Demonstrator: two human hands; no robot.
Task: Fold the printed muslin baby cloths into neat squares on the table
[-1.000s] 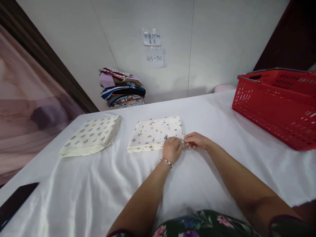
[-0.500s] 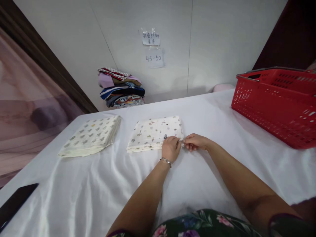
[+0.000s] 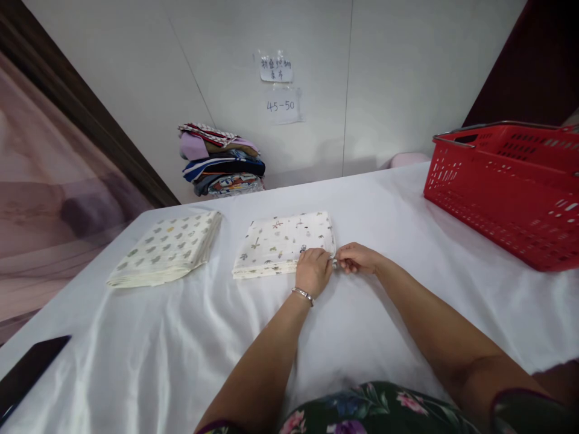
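Head view: grey-print cloth [image 3: 169, 247]'s folded, printed cloth [image 3: 275, 240] mostly too — just its corner left, I'd say. Right hand [image 3: 358, 258] pinching that, left hand [image 3: 313, 269]'s grip unclear.

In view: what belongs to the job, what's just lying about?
In use:
- middle folded cloth
- left hand on it
- right hand at its corner

Apparently just lying about:
- grey-print folded cloth
- red basket
- dark phone-like slab
- fabric pile

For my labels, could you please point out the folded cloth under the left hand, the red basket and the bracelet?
Folded cloth [image 3: 283, 240], head view: patterned top face.
Red basket [image 3: 502, 205], head view: side wall.
Bracelet [image 3: 303, 294], head view: band.
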